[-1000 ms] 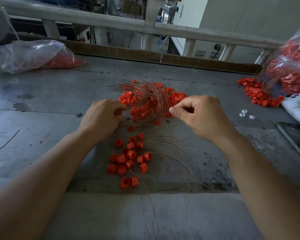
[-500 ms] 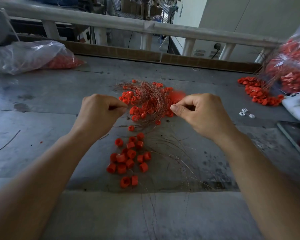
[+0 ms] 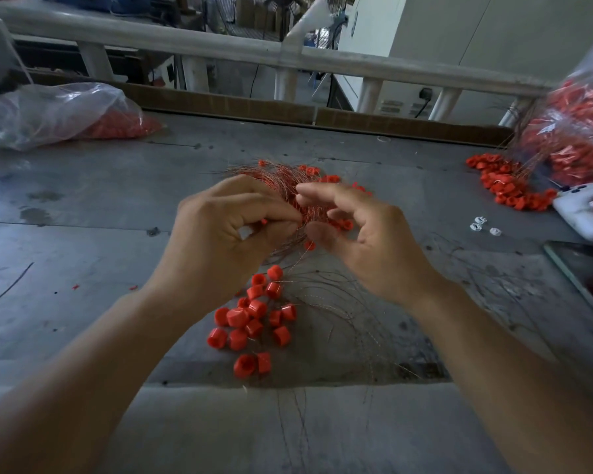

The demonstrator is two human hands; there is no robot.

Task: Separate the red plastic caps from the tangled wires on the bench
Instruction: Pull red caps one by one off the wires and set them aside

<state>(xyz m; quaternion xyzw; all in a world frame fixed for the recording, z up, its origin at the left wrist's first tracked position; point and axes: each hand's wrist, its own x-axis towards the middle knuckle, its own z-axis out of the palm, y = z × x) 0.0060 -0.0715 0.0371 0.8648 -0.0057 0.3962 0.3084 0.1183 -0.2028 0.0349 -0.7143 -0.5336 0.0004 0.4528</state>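
Note:
A tangle of thin copper wires with red caps caught in it lies mid-bench, partly hidden behind both hands. My left hand is closed in a pinch at the tangle's near edge, gripping wires and a small pale piece. My right hand hovers just right of it, fingers spread and curled, holding nothing I can see. Closer to me lies a loose group of separated red caps. Freed wires trail toward the bench's front edge.
A clear bag with red caps sits far left. At far right a full bag of caps and wires, a spilled cap pile, a white device, small white bits and a dark flat panel.
Both hands rose and came together over the tangle. The right hand's pinch has opened, its fingers now spread. The left hand shifted right and stays pinched.

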